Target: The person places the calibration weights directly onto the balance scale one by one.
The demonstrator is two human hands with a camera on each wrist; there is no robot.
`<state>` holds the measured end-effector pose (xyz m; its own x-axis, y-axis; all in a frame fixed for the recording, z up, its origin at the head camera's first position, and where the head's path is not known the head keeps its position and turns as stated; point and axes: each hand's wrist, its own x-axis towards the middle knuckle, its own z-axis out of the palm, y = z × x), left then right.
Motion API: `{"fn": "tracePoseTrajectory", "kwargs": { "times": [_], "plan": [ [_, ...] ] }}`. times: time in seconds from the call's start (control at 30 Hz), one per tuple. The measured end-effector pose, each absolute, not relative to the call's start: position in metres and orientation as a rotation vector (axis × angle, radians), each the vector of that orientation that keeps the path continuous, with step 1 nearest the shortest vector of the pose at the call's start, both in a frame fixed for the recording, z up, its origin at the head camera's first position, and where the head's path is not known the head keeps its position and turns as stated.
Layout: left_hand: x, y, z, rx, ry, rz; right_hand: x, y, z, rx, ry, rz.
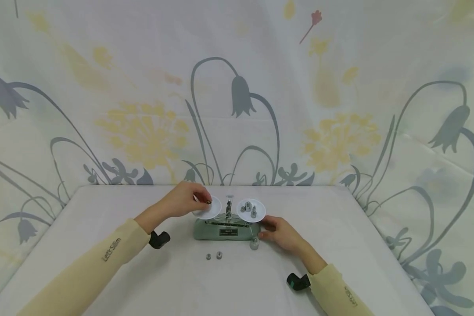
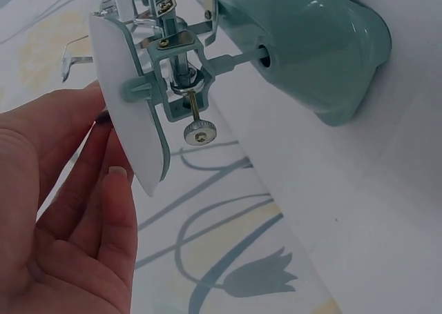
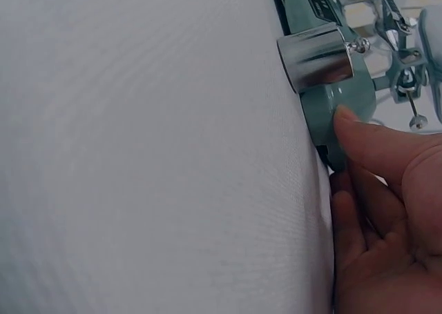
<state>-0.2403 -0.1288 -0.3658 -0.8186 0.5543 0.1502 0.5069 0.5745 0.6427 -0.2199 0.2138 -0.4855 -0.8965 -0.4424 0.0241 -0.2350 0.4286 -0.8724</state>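
A balance scale with a green base (image 1: 225,230) stands mid-table. My left hand (image 1: 202,200) pinches a small brass weight (image 1: 208,202) just over the white left pan (image 1: 209,211). In the left wrist view the fingers (image 2: 114,190) lie by the edge of that pan (image 2: 128,114). The right pan (image 1: 257,215) carries a few grey weights (image 1: 248,206). My right hand (image 1: 267,229) rests against the base's right end, and a straight finger (image 3: 366,131) touches the green casing (image 3: 345,96). A large silver cylinder weight (image 1: 254,243) (image 3: 321,55) stands on the table beside it.
Two small grey weights (image 1: 213,256) lie on the white table (image 1: 102,206) in front of the scale. A flowered cloth (image 1: 237,96) hangs behind and at both sides. A black wrist camera sits on each forearm (image 1: 159,239) (image 1: 298,281).
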Motion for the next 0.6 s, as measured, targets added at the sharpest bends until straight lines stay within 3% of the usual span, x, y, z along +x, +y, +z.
{"fn": "tracePoseTrajectory", "kwargs": {
  "times": [0.6],
  "plan": [
    [-0.2425,-0.1305,-0.3677,0.893,2.734,1.063,-0.2167,0.2117,-0.4842,-0.594,2.488,-1.459]
  ]
}}
